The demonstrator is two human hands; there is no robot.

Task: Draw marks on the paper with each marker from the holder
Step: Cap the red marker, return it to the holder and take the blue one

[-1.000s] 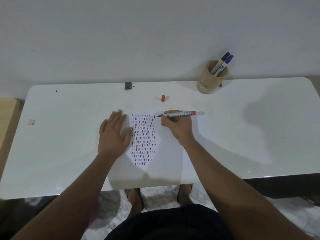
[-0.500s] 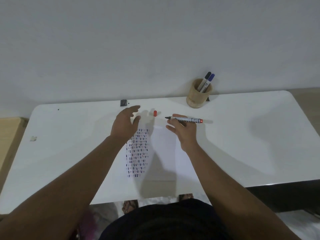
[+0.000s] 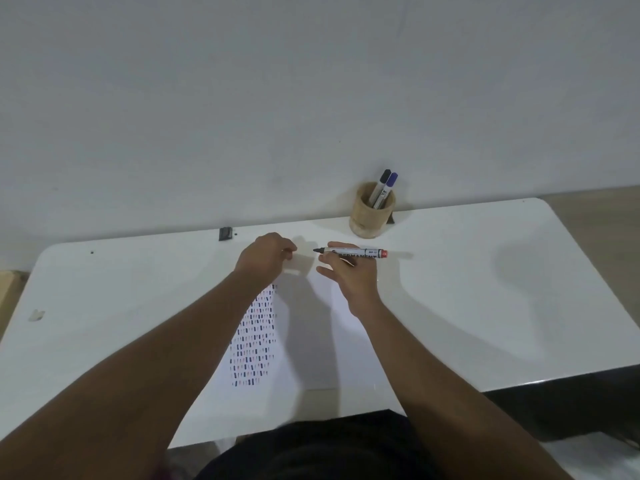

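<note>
A white paper (image 3: 313, 358) lies on the white table (image 3: 485, 306), with a column of short blue, black and red marks (image 3: 254, 341) on its left part. My right hand (image 3: 349, 275) holds an uncapped red permanent marker (image 3: 353, 252) level above the paper's far edge, tip pointing left. My left hand (image 3: 268, 258) is just left of the tip, fingers curled shut; the red cap does not show and seems hidden inside them. A wooden holder (image 3: 370, 216) at the back holds a black marker (image 3: 382, 181) and a blue marker (image 3: 392, 181).
A small dark block (image 3: 225, 233) sits at the table's back edge against the wall. A pale scrap (image 3: 36, 315) lies near the left edge. A wooden surface (image 3: 7, 282) shows beyond the table's left side.
My left hand left the paper, reached forward to the red cap and closed over it. My right hand lifted the marker off the paper and moved it toward the back.
</note>
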